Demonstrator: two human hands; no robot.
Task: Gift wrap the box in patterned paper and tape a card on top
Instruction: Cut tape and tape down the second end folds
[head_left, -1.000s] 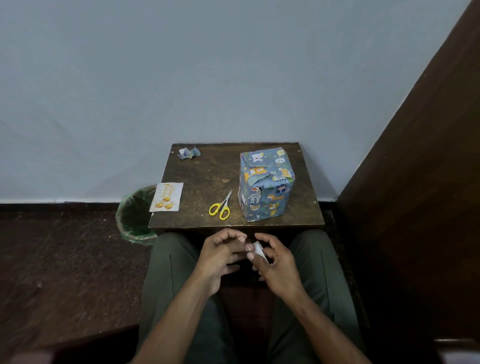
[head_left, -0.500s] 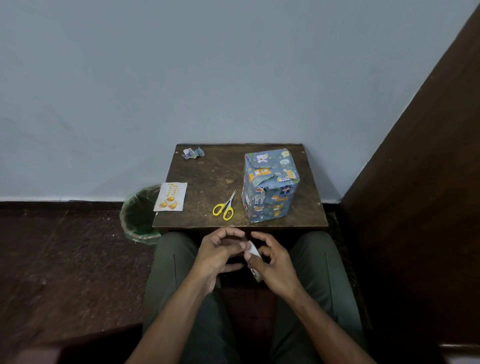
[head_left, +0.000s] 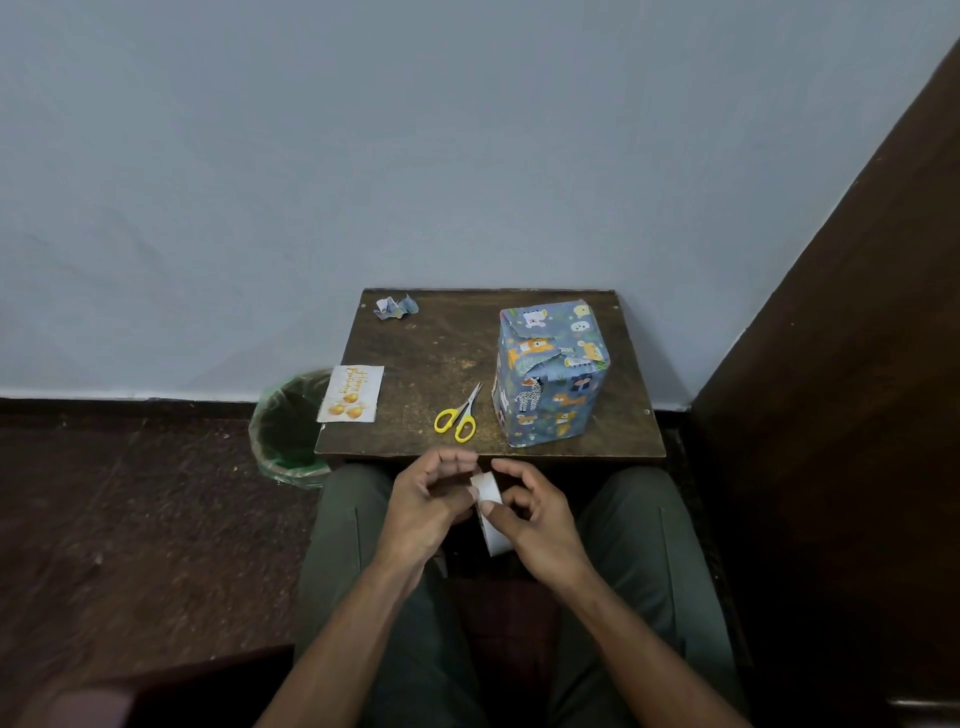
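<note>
The box (head_left: 549, 374), wrapped in blue animal-print paper, stands upright on the right side of the small wooden table (head_left: 431, 353). A white card (head_left: 351, 393) with gold ornaments lies at the table's left edge, partly overhanging it. Over my lap, just below the table's front edge, my right hand (head_left: 535, 514) grips a white tape roll (head_left: 489, 512). My left hand (head_left: 431, 501) has its fingers curled at the top of the roll, pinching at the tape.
Yellow-handled scissors (head_left: 459, 415) lie near the table's front, left of the box. A crumpled paper scrap (head_left: 395, 306) sits at the back left corner. A green-lined bin (head_left: 288, 426) stands on the floor to the left. A dark wooden panel (head_left: 841, 364) rises on the right.
The tape roll has come further into view between my hands and now hangs lower under my right thumb. Both hands stay close together over my lap.
</note>
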